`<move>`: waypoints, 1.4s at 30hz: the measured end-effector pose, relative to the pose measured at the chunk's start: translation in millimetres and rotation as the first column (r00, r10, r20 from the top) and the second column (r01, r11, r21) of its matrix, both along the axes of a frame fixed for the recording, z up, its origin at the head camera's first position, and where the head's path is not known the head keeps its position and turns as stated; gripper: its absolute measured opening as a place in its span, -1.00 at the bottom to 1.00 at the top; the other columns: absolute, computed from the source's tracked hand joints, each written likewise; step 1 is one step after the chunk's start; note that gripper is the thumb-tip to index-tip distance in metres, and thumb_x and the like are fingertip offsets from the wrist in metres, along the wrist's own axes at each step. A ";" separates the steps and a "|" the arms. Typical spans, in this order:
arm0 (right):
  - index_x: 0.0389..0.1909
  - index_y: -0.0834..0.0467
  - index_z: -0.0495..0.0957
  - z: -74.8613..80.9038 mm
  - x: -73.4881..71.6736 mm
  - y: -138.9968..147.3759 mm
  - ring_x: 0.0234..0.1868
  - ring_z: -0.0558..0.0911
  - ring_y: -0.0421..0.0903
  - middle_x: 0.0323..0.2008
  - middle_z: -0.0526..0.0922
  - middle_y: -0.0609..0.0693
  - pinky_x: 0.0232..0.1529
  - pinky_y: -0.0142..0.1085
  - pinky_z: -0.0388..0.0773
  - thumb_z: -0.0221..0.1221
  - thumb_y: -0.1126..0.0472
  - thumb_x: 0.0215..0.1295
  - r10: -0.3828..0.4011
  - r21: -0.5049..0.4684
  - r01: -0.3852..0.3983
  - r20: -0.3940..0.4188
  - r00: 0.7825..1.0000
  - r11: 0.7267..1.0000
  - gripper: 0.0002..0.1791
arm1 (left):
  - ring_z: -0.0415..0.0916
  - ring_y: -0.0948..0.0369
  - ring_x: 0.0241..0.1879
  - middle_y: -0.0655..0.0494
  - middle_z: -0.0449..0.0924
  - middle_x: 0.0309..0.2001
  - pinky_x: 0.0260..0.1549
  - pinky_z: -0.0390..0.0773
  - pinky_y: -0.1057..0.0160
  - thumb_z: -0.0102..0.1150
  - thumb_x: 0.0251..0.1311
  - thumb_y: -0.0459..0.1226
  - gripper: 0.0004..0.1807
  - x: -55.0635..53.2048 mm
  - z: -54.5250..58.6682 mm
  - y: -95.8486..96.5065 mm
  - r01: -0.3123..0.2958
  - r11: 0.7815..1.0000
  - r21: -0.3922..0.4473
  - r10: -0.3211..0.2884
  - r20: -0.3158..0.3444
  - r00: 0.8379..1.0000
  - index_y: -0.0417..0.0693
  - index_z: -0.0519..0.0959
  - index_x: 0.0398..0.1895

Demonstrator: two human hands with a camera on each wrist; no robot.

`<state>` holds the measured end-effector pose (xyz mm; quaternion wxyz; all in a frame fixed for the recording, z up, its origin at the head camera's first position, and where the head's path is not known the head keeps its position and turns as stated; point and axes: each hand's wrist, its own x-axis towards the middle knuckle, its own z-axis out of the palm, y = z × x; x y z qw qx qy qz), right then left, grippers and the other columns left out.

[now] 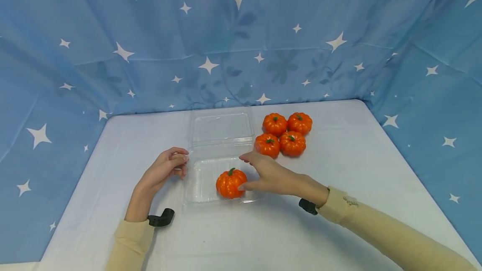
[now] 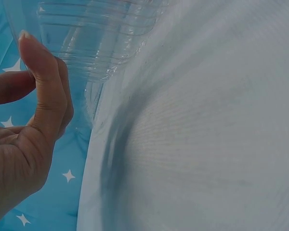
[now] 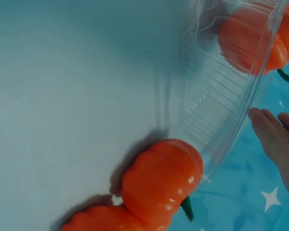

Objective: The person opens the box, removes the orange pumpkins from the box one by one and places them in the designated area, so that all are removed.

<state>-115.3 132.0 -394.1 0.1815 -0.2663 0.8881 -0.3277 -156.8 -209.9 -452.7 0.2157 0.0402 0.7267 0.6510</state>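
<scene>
A clear plastic clamshell box lies unfolded, its lid laid back behind the tray. One small orange pumpkin with a green stem sits in the tray, toward the front; the right wrist view shows it through the clear wall. At the tray's left edge, my left hand pinches the rim between thumb and fingers. My right hand is over the tray's right side, fingers extended and parted from the thumb, whose tip overlaps the pumpkin in the head view. Nothing is gripped in it.
Several more orange pumpkins stand grouped behind my right hand, right of the lid. The white-covered table is bordered by blue star-patterned cloth at the back and both sides. Each wrist wears a black camera band.
</scene>
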 end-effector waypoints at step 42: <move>0.36 0.23 0.46 -13.6 -15.7 -26.4 0.13 0.59 -0.07 0.16 0.64 0.01 0.22 -0.11 0.62 0.51 0.01 0.13 0.039 0.140 -0.068 0.206 0.978 0.988 -0.19 | 0.55 0.21 -0.47 -0.03 0.55 -0.36 -0.43 0.66 0.22 -0.04 0.52 -0.36 -0.53 -0.3 0.7 1.0 -0.001 1.000 -0.017 0.001 0.001 1.000 -0.50 0.20 0.33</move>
